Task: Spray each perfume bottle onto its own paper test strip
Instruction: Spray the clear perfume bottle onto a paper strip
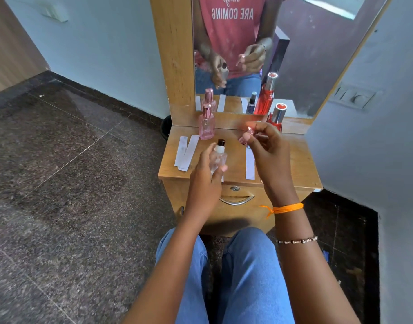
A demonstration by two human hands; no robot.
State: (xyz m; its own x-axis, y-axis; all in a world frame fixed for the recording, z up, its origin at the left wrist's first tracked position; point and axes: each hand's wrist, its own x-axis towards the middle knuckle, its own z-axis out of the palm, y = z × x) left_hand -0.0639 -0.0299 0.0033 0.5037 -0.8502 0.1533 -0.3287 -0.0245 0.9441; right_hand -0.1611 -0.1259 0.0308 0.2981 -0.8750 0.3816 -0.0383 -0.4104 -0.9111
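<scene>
My left hand (204,177) grips a clear perfume bottle (219,157) with its dark nozzle bare, held upright over the front of the wooden dresser top (299,160). My right hand (269,157) pinches a small pink cap (247,134) between its fingertips, just right of the bottle. A pink bottle with a rose-gold cap (207,123) stands at the back left. A red bottle with a silver cap (276,116) stands at the back right, partly hidden by my right hand. Two white paper strips (186,152) lie at the left and another strip (249,166) lies under my right hand.
A mirror (301,54) in a wooden frame rises behind the dresser top and reflects the bottles, a dark blue bottle and my hands. A drawer with a metal handle (237,201) is below the front edge. Dark stone floor lies to the left.
</scene>
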